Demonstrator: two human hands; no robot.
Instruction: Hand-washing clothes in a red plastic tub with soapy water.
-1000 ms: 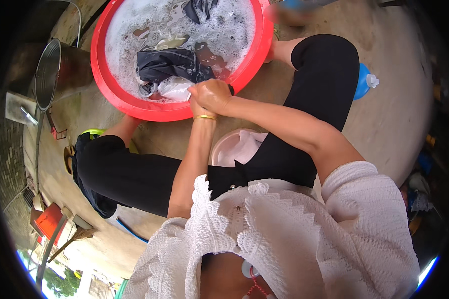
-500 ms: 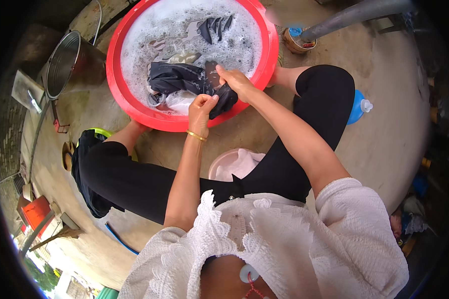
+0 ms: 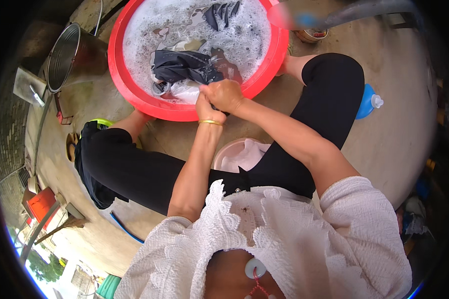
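Note:
Soapy water with thick white suds [image 3: 244, 35] fills a large red basin [image 3: 182, 113]. Dark wet clothing [image 3: 179, 66] lies bunched in it, and a light cloth [image 3: 187, 93] shows just below. At the near rim, my left hand [image 3: 205, 106] is closed around an end of the dark garment. My right hand [image 3: 225, 94] presses against it, its fist wrapped over the same cloth. Most of the gripped part is hidden by my fingers. Another dark piece [image 3: 219, 16] breaks the suds toward the far side.
Between my legs sits a pink basin [image 3: 223, 155] holding a pale cloth [image 3: 248, 155]. A metal bucket [image 3: 65, 57] stands to the left. Beyond my right knee is a blue bottle [image 3: 366, 103] with a white cap. A grey pipe [image 3: 369, 9] crosses the upper right.
My hands were slightly apart with dark cloth stretched between them; now they are pressed together, my right fist closed over the cloth. The whole view has shifted slightly.

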